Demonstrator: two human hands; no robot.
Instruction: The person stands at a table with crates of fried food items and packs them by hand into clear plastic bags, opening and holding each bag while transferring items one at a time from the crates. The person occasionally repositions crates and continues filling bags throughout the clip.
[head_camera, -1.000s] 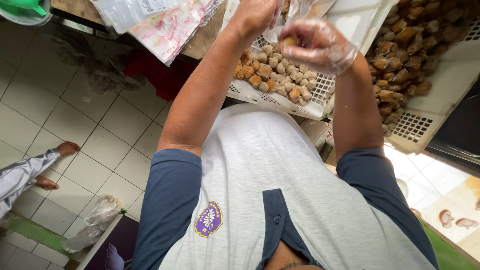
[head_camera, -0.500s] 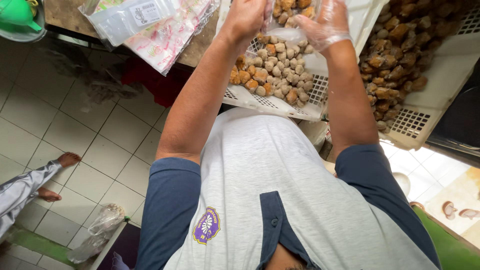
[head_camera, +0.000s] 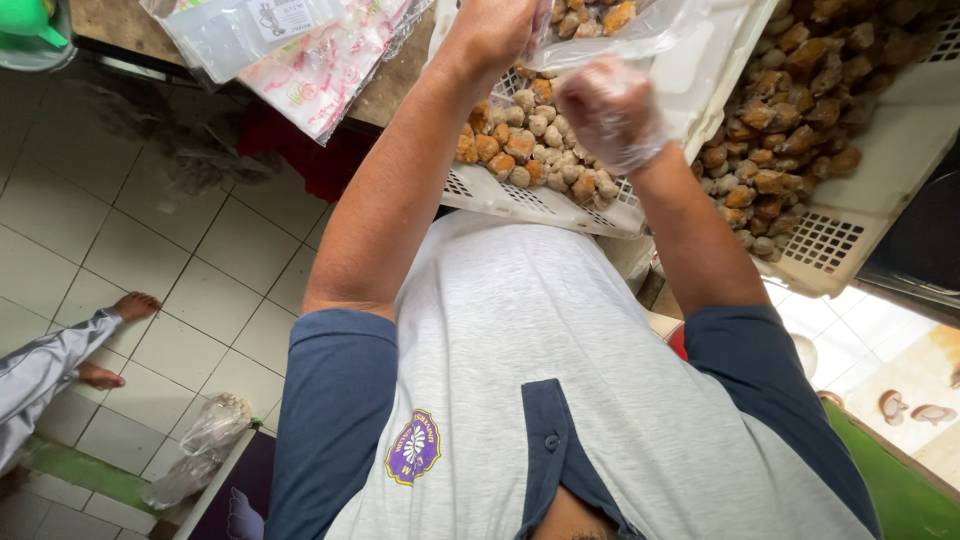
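Note:
My left hand (head_camera: 495, 30) is shut on the mouth of a clear plastic bag (head_camera: 640, 35) with several round brown snack balls in it, at the top edge of the view. My right hand (head_camera: 610, 110) wears a thin clear plastic glove. It hovers just below the bag with its fingers curled shut, and what is inside them is hidden. Under both hands a white perforated tray (head_camera: 520, 200) holds a heap of pale brown balls (head_camera: 530, 140).
A second white tray (head_camera: 830, 250) at the right holds darker brown balls (head_camera: 780, 150). Empty printed plastic bags (head_camera: 300, 50) lie on the wooden table at top left. Another person's bare feet (head_camera: 130, 305) stand on the tiled floor, near a crumpled bag (head_camera: 210, 425).
My gloved right hand has dropped from the bag's opening to a spot below it, over the tray. The bag stays up in my left hand.

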